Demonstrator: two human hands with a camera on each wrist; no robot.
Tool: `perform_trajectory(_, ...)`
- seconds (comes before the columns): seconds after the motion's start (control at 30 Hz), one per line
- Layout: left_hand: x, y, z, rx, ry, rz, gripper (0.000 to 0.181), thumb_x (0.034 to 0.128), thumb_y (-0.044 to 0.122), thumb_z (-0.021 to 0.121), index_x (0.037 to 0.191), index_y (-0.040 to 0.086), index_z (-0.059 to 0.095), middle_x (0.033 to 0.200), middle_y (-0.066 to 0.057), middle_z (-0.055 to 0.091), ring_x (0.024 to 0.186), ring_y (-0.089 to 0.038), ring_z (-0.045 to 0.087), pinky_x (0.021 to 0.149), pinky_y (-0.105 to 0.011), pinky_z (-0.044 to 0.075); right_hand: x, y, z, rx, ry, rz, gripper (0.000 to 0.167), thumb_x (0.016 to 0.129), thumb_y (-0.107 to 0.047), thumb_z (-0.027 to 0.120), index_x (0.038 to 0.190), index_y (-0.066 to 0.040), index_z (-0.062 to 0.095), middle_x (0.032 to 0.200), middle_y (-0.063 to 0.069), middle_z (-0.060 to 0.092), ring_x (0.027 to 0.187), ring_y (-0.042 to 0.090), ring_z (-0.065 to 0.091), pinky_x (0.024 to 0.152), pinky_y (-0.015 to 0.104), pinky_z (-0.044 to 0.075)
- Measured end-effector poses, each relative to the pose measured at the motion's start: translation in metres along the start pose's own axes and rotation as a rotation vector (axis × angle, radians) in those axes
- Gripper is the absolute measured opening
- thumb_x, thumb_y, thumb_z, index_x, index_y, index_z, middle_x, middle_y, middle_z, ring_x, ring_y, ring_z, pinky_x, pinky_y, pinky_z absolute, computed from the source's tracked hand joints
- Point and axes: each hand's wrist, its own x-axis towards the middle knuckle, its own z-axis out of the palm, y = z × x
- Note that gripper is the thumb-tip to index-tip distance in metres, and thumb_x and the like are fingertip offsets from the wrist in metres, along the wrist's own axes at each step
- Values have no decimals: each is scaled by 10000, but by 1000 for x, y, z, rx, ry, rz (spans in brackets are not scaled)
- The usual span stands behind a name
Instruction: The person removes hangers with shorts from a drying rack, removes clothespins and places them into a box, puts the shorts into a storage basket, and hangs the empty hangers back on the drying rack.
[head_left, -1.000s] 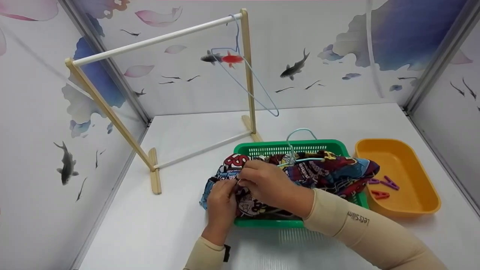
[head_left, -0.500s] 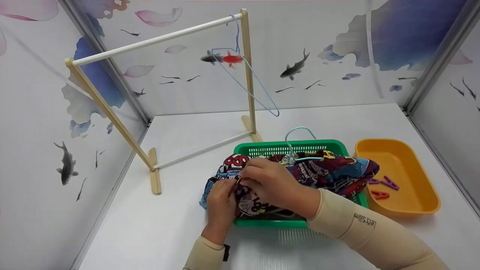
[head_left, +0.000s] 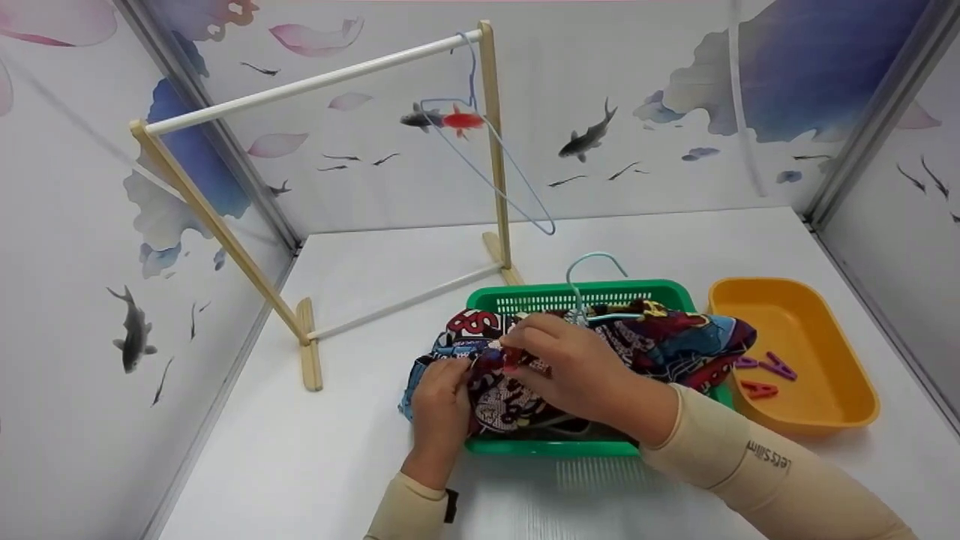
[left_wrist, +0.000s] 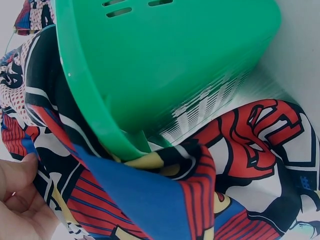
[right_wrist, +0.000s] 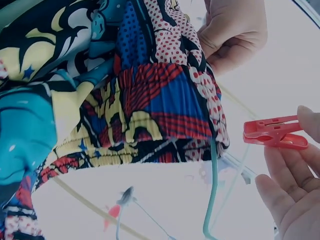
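Note:
A multicoloured patterned garment (head_left: 637,341) with a gathered elastic waistband (right_wrist: 165,107) lies over the green basket (head_left: 544,448). My left hand (head_left: 439,401) grips the garment near its left end; in the left wrist view its thumb presses the cloth (left_wrist: 100,200). My right hand (head_left: 577,367) pinches a red clothespin (right_wrist: 275,134) between thumb and fingers. In the right wrist view the clothespin is apart from the waistband. A light teal hanger (head_left: 592,256) is at the garment, its hook standing up above the basket and part of its frame hidden by cloth.
A wood-and-white drying rack (head_left: 315,81) stands behind at the left, with a blue hanger (head_left: 517,206) on its bar. To the right, an orange tray (head_left: 817,360) holds purple and red clothespins (head_left: 759,389). Printed walls enclose the white table (head_left: 330,465).
My right hand has moved to the right, away from my left hand, and the red clothespin has come into sight in it. The left hand stays in nearly the same place.

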Motion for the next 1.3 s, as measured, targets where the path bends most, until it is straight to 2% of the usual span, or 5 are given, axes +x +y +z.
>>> perform_trajectory(0.63,1,-1,-1,-5,-35,-9,167,757,-112,726,902,-29,732,854,-104,673,814,-242,638,713,-353,570,-47,8,-41,-64,15,127,425,708,-79,847,1081,-83,644,1079,47,635,951,160,640,772,314,579)
perform_trajectory(0.77,2,-1,-1,14,-45,-28,170,755,-100,713,905,-23,735,865,-104,673,821,-245,636,709,-351,567,-62,10,-53,-109,38,172,454,680,-67,864,1077,-96,647,1087,31,637,944,146,644,797,233,557)
perform_trajectory(0.93,2,-1,-2,32,-54,-62,167,758,-89,711,905,-13,736,870,-100,675,828,-243,639,724,-352,567,-79,17,-67,-125,93,214,473,661,-27,859,1079,-81,644,1077,42,642,964,170,640,903,59,416)
perform_trajectory(1.13,2,1,-4,39,-54,-61,168,757,-92,715,905,-15,734,871,-107,676,831,-252,645,716,-359,569,-99,31,-84,-154,155,322,467,666,56,817,1089,-29,637,1058,91,653,952,196,608,852,-1,382)
perform_trajectory(1.3,3,1,-4,24,-41,-65,170,754,-93,711,903,-15,734,870,-110,678,833,-262,645,729,-369,571,-114,50,-99,-158,162,531,382,768,24,753,1118,-11,603,1032,111,620,908,222,549,802,-15,334)
